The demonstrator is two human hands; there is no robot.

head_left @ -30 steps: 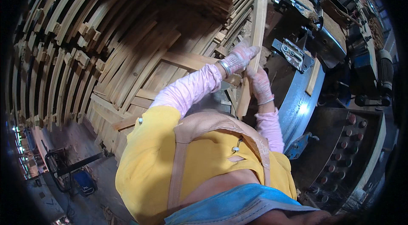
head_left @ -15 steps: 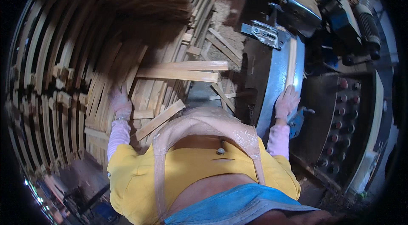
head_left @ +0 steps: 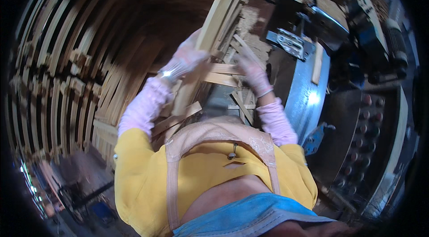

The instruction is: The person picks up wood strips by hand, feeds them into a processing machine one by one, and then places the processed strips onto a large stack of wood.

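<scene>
Gloved left grip clasps a long wooden board just left of the frame's centre; the board extends above and below it, long axis slanting from top centre toward lower left. Right grip, farther from the board near centre, is blurred; its state cannot be told.

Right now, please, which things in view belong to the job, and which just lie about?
Apparently the job's:
long pale wooden board, in pale-gloved left hand
shiny blue metal machine bed

Seemingly lying about:
crossed narrow wooden strips
tan sawdust
</scene>
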